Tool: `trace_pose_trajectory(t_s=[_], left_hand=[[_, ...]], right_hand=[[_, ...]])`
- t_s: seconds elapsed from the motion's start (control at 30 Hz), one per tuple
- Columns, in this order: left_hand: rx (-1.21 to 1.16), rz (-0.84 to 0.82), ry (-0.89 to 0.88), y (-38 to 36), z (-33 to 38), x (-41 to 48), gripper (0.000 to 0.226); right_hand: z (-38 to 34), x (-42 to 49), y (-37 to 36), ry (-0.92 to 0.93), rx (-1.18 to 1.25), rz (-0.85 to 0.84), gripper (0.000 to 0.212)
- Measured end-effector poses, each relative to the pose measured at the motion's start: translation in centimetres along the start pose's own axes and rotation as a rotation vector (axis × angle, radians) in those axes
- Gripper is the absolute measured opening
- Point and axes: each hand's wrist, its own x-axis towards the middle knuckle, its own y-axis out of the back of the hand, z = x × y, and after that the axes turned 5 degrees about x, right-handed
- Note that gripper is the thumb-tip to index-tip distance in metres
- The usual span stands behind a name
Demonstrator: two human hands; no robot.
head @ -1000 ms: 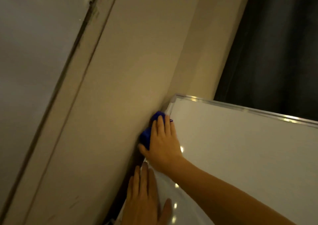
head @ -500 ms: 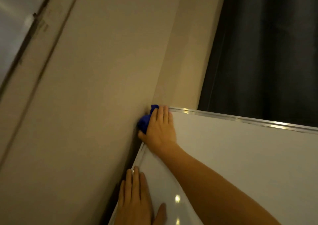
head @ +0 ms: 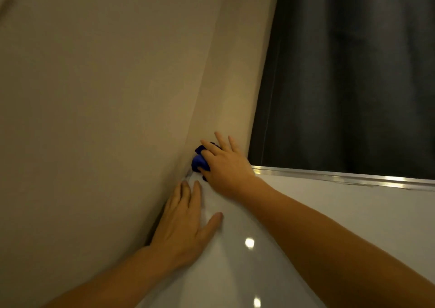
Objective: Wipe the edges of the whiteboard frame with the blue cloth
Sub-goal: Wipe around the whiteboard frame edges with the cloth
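The whiteboard [head: 329, 225] leans against a beige wall, its silver frame [head: 341, 178] running along the top edge. My right hand [head: 226, 166] presses the bunched blue cloth [head: 199, 161] onto the board's top left corner, where the frame meets the wall. Most of the cloth is hidden under my fingers. My left hand [head: 186, 227] lies flat on the board's white surface just below, fingers spread, along the left edge. The left side of the frame is hidden behind my hands.
A beige wall [head: 106, 119] stands close on the left, tight against the board's edge. A dark curtain [head: 353, 72] hangs behind the board's top edge on the right. Ceiling lights reflect as bright spots on the board [head: 249, 243].
My right hand has slid the cloth up the left edge to the top corner. My left hand has followed upward on the board.
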Motion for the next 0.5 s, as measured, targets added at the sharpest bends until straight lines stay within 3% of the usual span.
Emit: trace_pose_trajectory(t_s=[0.13,0.23,0.3,0.33,0.37,0.4,0.43,0.5], left_hand=[[0.015,0.037,0.077,-0.4,2.8,-0.3,0.097],[-0.027,0.044,-0.010,0.5,5.7,-1.3,0.088],[-0.436,0.002,-0.236,3.4,7.1,-2.8,0.079],[-0.852,-0.089,-0.473,5.4,7.4,-4.0,0.067],[-1.246,-0.283,-0.706,7.3,7.3,-4.9,0.053],[-1.481,-0.434,-0.836,8.5,6.7,-5.2,0.046],[-1.485,-0.337,-0.800,9.1,6.4,-5.0,0.046],[-0.907,0.182,-0.385,7.0,6.3,-3.8,0.046]], right_hand=[[3.6,-3.6,2.5,-0.001,0.029,-0.031,0.048],[6.6,-7.1,4.7,-0.042,0.046,-0.064,0.048],[8.8,-10.0,6.5,-0.089,0.094,-0.063,0.048],[9.5,-11.5,7.5,-0.120,0.105,-0.055,0.050],[10.0,-12.7,8.3,-0.152,0.102,-0.040,0.052],[10.4,-13.6,9.0,-0.182,0.099,-0.025,0.054],[10.5,-14.3,9.5,-0.194,0.087,-0.031,0.056],[10.3,-14.7,9.9,-0.216,0.070,-0.058,0.055]])
